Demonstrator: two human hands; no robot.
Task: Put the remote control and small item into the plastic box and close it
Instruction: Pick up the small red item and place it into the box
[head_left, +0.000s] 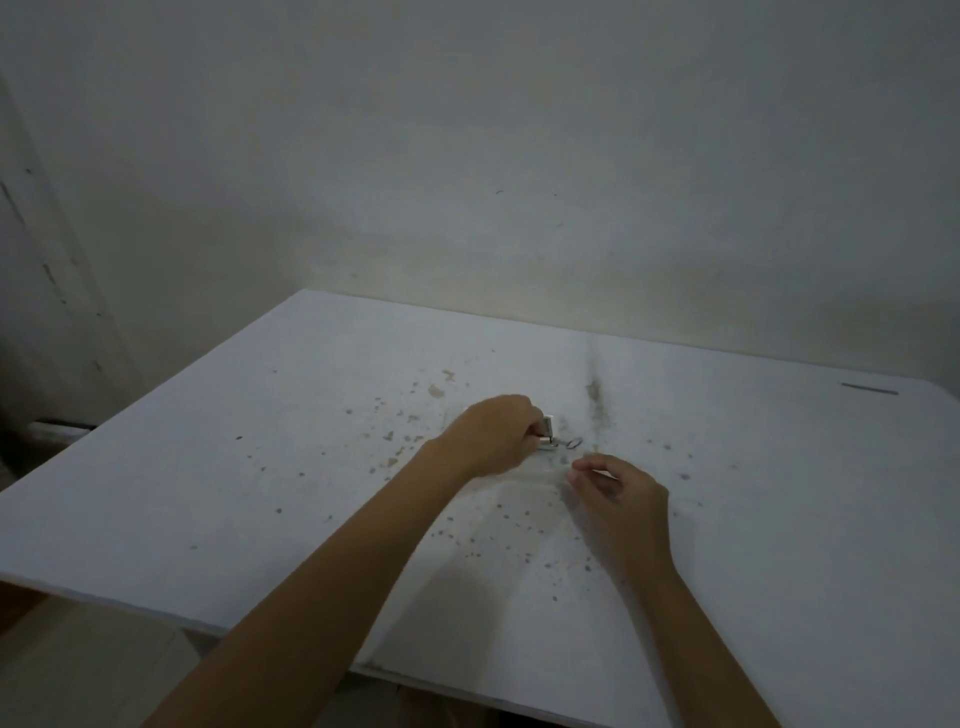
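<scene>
Dim grey walls back a white, dark-speckled desk (260, 467). Near its middle, a small silver metal item (546, 432) with a thin wire ring (573, 443) sits pinched in the left hand (493, 436), fingers closed on it. Just beside, the right hand (621, 493) hovers, fingers loosely curled, holding nothing.

Stained white table (260, 467), bare wall (467, 156)

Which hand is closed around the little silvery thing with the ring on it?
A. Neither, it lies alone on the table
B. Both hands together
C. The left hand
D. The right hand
C. The left hand has its grip closed on the small silvery item, whose ring trails toward the right hand, which is apart from it.
</scene>
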